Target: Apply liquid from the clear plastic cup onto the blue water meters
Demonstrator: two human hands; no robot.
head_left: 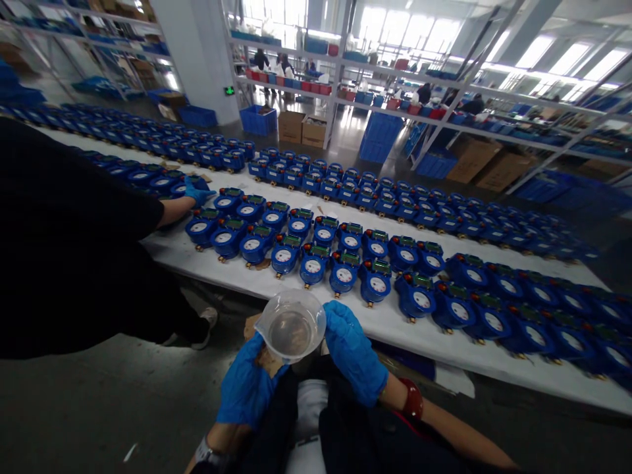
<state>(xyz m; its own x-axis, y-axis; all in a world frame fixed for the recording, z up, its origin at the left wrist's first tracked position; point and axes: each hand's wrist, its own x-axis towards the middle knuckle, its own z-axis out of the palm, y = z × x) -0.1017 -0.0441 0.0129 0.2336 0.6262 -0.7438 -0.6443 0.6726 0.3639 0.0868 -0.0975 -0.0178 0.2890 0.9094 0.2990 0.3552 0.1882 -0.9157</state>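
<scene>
A clear plastic beaker with a pouring lip is held in front of my body, just short of the table edge. Liquid seems to lie in its bottom. My left hand, in a blue glove, is closed round its lower left side near the lip. On the right, my right hand, gloved the same way, grips the rim and side; its fingertips are partly hidden. Beyond the beaker stand rows of blue water meters with white round dials and green circuit boards on top.
A long white-covered table carries many more meters in rows. At the left a co-worker in dark clothes reaches a blue-gloved hand to the meters. Behind are blue crates, cardboard boxes and shelving.
</scene>
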